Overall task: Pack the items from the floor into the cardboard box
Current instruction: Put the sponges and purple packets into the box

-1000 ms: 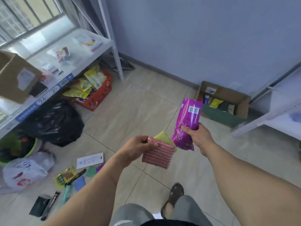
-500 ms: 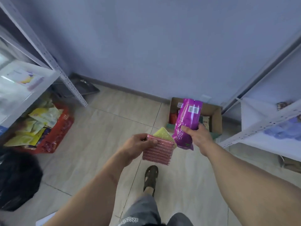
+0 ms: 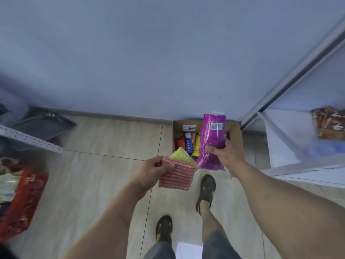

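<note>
My left hand [image 3: 152, 171] grips a stack of pink and yellow scrub pads [image 3: 178, 173] at mid-frame. A tall purple packet [image 3: 211, 141] with a barcode is held upright by my right hand [image 3: 225, 153], just in front of the open cardboard box [image 3: 235, 133]. The box stands on the floor against the blue wall and holds several coloured packets. Both hands are a little short of the box, above the tiled floor.
A white metal shelf [image 3: 291, 146] stands right of the box, with a brown packet [image 3: 329, 123] on it. Another shelf rail [image 3: 31, 140] and a grey tray [image 3: 43, 124] are at the left. A red basket [image 3: 22, 200] sits low left. My sandalled feet [image 3: 205, 191] are on the tiles.
I have walked toward the box; it now lies close ahead and the floor items at the left have left the view. Both hands keep their holds.
</note>
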